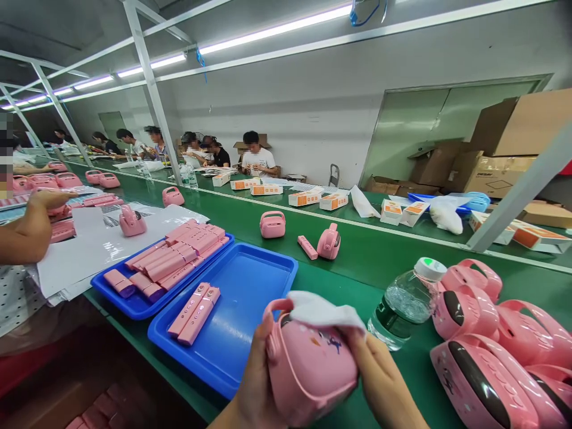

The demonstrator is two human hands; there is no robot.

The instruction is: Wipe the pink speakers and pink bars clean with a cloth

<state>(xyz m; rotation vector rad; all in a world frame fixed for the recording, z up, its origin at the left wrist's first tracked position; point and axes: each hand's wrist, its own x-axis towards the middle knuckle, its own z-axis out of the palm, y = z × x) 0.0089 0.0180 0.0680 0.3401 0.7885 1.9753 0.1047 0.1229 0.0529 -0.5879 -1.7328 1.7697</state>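
My left hand point(255, 381) is wrapped round the side of a pink portable speaker point(310, 372) with a carry handle, held tilted above the bench. A small printed picture shows on its glossy face. In my right hand point(382, 369) is a white cloth point(328, 311), pinched and draped over the speaker's top edge; the fingertips are partly hidden by it. Just left of the speaker lies a blue tray point(243, 280) bearing two pink bar-shaped pieces point(199, 313) with small buttons. More such speakers point(485, 375) are crowded together at the right.
A water bottle point(400, 307) stands close to my right hand. Behind the near tray, another blue tray point(100, 286) holds several pink bars. Pink speakers point(272, 225) sit on the green belt point(232, 208). White-orange boxes point(306, 196) line the far side. A co-worker's arm point(31, 232) reaches in from the left.
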